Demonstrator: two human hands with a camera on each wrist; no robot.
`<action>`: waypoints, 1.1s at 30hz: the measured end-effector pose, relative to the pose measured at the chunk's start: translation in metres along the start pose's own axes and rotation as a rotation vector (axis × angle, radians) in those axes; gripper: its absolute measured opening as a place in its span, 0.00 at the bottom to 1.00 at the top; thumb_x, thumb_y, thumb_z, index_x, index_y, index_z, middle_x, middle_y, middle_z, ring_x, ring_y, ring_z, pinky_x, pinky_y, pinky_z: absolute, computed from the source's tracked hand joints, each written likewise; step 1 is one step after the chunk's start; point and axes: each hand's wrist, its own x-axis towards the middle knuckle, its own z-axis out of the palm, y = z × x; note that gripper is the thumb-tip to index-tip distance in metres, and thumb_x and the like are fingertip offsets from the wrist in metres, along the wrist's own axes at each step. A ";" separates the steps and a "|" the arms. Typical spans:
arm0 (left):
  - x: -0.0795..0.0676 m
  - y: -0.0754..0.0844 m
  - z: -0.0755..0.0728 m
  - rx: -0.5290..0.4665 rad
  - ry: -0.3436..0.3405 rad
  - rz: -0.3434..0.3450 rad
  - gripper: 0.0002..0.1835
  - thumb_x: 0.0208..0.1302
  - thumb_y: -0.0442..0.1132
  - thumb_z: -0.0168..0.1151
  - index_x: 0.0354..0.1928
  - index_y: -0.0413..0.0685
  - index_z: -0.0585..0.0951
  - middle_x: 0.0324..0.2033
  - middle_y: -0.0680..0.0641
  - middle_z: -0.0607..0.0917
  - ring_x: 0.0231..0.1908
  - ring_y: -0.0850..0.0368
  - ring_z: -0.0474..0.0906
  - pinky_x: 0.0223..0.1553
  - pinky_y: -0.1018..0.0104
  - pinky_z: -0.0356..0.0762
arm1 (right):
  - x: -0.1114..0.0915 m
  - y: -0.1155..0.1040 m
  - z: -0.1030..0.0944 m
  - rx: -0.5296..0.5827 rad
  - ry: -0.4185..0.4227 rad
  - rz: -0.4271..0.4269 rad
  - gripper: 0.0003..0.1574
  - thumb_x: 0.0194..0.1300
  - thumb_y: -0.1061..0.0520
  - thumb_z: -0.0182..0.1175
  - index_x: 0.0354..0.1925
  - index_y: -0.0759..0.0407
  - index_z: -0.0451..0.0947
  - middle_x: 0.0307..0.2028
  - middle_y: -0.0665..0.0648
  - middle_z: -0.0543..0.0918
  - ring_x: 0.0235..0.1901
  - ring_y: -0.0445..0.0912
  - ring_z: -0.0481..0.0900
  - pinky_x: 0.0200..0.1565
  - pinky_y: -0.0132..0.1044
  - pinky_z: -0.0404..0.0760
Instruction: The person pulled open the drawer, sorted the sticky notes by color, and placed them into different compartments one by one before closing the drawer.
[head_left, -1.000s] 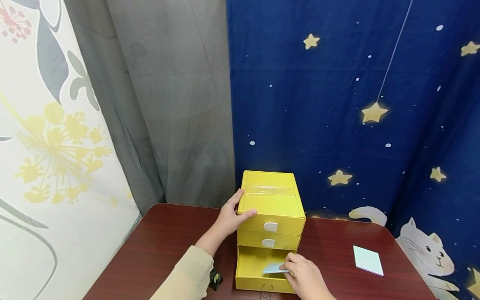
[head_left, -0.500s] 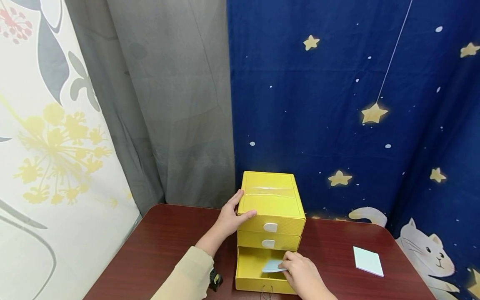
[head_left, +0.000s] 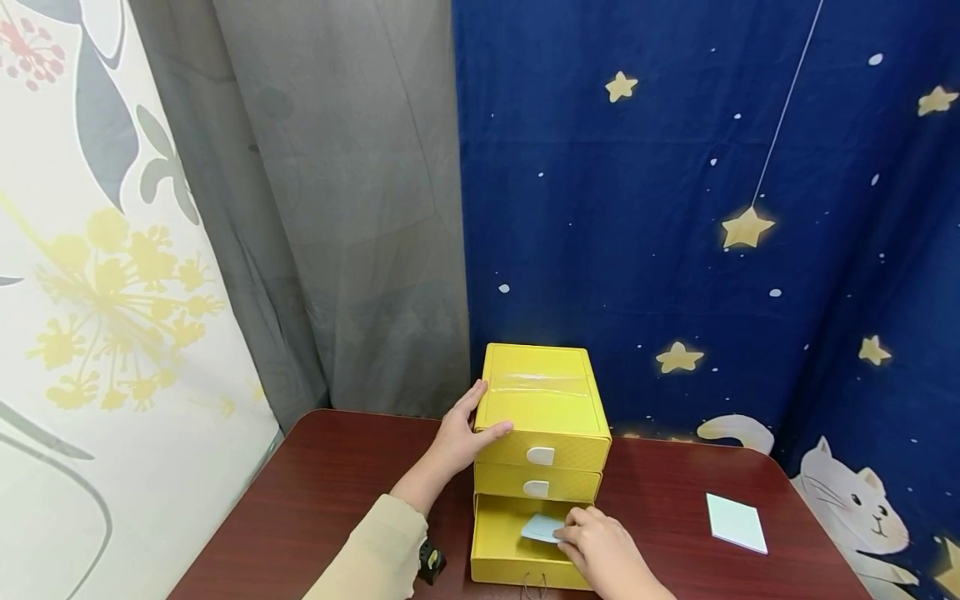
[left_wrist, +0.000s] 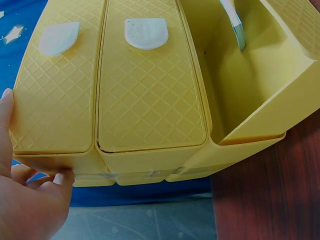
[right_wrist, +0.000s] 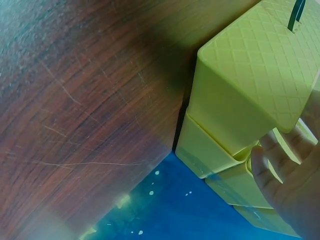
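Note:
A yellow three-drawer box stands on the table with its bottom drawer pulled out. My left hand braces its upper left corner, the thumb lying over the top front edge. In the left wrist view, the left fingers press against the box's side. My right hand reaches over the right wall of the bottom drawer. Between thumb and fingers it pinches a pale blue pad of sticky notes, tilted inside the drawer. The left wrist view shows only the pad's thin edge.
A pale green square note pad lies on the dark red table to the right. White tabs mark the two upper drawers, which are closed. A cord loop hangs at the bottom drawer's front. Curtains hang behind the table.
The pale blue pad has shifted slightly left inside the drawer, and more of its flat face shows. My right hand has moved a little with it. My left hand has stayed in place.

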 end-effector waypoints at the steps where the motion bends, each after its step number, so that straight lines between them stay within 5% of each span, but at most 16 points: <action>1: 0.000 0.000 0.000 0.002 0.000 -0.001 0.48 0.54 0.54 0.68 0.72 0.45 0.56 0.73 0.47 0.54 0.72 0.50 0.51 0.67 0.54 0.59 | 0.000 0.000 0.000 -0.002 -0.003 0.003 0.05 0.54 0.53 0.68 0.33 0.46 0.86 0.31 0.41 0.76 0.30 0.37 0.70 0.27 0.30 0.70; 33: -0.001 0.001 0.000 -0.019 -0.005 -0.012 0.49 0.54 0.54 0.68 0.72 0.45 0.55 0.73 0.48 0.54 0.72 0.50 0.50 0.67 0.54 0.60 | -0.007 0.006 -0.005 0.040 0.079 0.103 0.06 0.53 0.57 0.68 0.32 0.47 0.85 0.29 0.38 0.77 0.29 0.34 0.71 0.27 0.29 0.73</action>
